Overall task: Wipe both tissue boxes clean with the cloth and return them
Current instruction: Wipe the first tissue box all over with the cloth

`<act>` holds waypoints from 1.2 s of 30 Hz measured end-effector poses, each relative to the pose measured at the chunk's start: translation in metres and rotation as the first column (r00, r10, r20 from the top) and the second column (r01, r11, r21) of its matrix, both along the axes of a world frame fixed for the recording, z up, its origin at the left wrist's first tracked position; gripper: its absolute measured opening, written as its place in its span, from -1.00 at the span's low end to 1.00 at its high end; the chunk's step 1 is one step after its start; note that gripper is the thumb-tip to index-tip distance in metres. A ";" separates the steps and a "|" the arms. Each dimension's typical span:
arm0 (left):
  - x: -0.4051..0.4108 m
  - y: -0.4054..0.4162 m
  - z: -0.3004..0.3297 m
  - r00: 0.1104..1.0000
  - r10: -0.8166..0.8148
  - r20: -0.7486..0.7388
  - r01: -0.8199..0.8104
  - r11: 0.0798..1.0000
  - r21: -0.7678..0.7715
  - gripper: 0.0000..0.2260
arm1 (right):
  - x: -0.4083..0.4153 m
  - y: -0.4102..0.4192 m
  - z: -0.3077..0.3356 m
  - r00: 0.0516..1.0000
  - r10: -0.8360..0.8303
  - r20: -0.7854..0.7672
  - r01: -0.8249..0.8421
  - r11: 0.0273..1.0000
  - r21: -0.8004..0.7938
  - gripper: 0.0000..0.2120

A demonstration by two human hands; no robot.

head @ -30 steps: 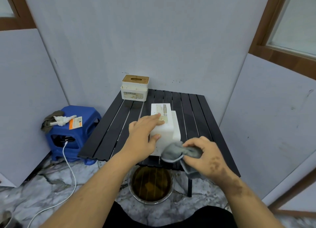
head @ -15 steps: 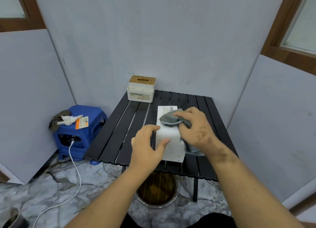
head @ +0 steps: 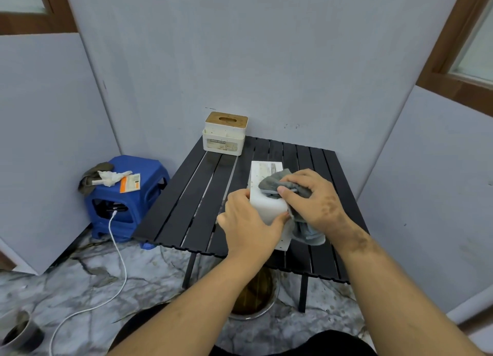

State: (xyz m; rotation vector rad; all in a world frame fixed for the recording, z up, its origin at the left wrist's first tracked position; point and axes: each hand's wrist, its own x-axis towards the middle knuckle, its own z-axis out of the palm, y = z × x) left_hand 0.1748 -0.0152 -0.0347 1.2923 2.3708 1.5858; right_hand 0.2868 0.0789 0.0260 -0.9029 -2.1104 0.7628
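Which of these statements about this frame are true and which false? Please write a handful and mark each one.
1. The right hand holds a grey cloth against the white tissue box. True.
2. The left hand rests flat on the table, away from the box. False: it grips the near end of the white tissue box.
3. A second tissue box with a wooden lid stands at the far left corner of the table. True.
4. The blue stool stands to the right of the table. False: it stands on the left.
5. A white cable runs from the stool down across the floor. True.
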 end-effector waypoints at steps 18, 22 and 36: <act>-0.028 -0.010 0.006 0.999 -0.040 0.002 0.040 0.999 -0.035 -0.38 | -0.012 0.045 0.029 0.957 0.038 0.287 -0.116 0.958 0.261 -0.70; -0.033 -0.012 0.006 0.995 -0.061 0.083 0.060 0.998 0.017 -0.47 | -0.038 0.032 0.022 0.918 0.117 0.380 -0.225 0.940 0.256 -0.62; -0.038 -0.017 0.008 0.973 -0.121 0.198 0.123 0.992 0.002 -0.45 | -0.059 0.044 0.020 0.924 0.168 0.345 -0.245 0.950 0.195 -0.80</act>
